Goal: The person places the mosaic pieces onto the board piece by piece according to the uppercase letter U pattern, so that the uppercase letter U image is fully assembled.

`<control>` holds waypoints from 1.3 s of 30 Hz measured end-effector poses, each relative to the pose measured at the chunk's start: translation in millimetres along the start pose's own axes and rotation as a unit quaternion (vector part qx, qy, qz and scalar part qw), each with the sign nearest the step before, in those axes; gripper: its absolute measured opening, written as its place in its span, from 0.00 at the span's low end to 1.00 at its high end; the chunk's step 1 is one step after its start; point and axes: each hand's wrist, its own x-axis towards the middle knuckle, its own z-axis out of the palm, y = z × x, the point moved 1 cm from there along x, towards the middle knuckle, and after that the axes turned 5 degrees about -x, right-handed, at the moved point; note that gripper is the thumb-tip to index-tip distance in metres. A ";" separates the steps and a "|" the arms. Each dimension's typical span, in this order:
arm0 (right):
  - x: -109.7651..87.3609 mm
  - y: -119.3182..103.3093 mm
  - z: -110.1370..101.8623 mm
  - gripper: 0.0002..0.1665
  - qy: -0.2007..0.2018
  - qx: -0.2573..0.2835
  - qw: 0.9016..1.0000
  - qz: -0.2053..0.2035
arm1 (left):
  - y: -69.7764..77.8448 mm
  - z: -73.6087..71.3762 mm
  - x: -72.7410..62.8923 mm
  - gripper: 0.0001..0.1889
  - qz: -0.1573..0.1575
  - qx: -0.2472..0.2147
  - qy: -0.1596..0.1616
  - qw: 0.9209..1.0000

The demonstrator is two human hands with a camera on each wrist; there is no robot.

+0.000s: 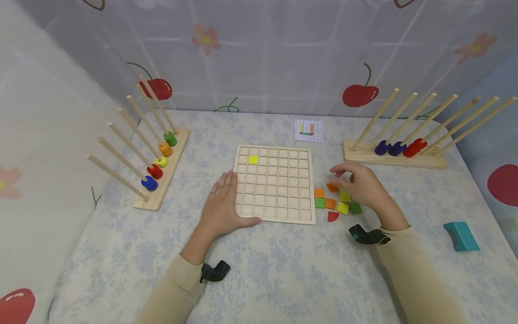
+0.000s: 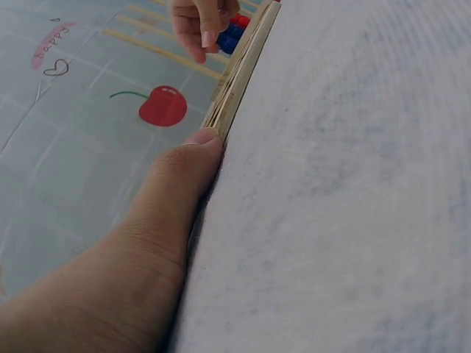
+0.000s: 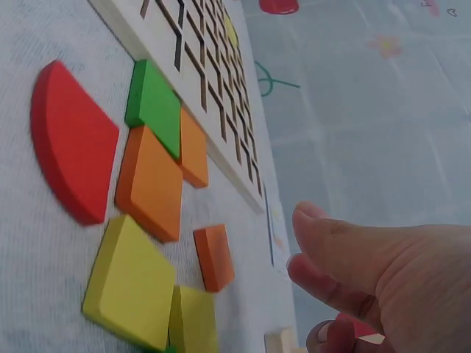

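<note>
A wooden grid board (image 1: 277,184) lies flat, with one yellow square tile (image 1: 252,159) in a cell near its upper left. My left hand (image 1: 220,211) rests along the board's left edge, fingers straight and thumb (image 2: 184,165) against the near edge. To the right of the board, my right hand (image 1: 360,182) hovers over loose tiles, its fingers loosely bent and nothing showing between thumb and fingertips. Those tiles include several orange ones (image 3: 149,184), a green one (image 3: 154,107), yellow ones (image 3: 129,283) and a red quarter-circle (image 3: 73,143). The right hand partly covers this group in the head view.
Behind the board lies a small pattern card (image 1: 309,131) with a coloured U shape. Wooden peg racks with coloured beads stand at left (image 1: 162,180) and right (image 1: 396,156). A teal block (image 1: 463,236) sits at the far right. A printed curtain (image 1: 275,58) hangs behind.
</note>
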 end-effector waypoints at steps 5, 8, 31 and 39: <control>-12.2 13.1 -5.8 0.22 0.007 -0.013 1.000 0.018 | 0.0 0.2 0.2 0.77 0.000 0.003 -0.001 1.000; -17.5 19.8 -5.8 0.21 0.016 -0.019 0.999 0.021 | 0.0 0.4 0.5 0.77 0.001 0.000 -0.001 1.000; -30.4 38.9 7.2 0.17 0.004 -0.013 1.000 -0.008 | -1.7 2.1 0.7 0.77 0.004 0.001 0.003 1.000; -29.2 40.8 11.0 0.15 0.001 -0.021 1.000 -0.004 | -1.0 2.1 0.8 0.77 0.003 -0.004 0.003 1.000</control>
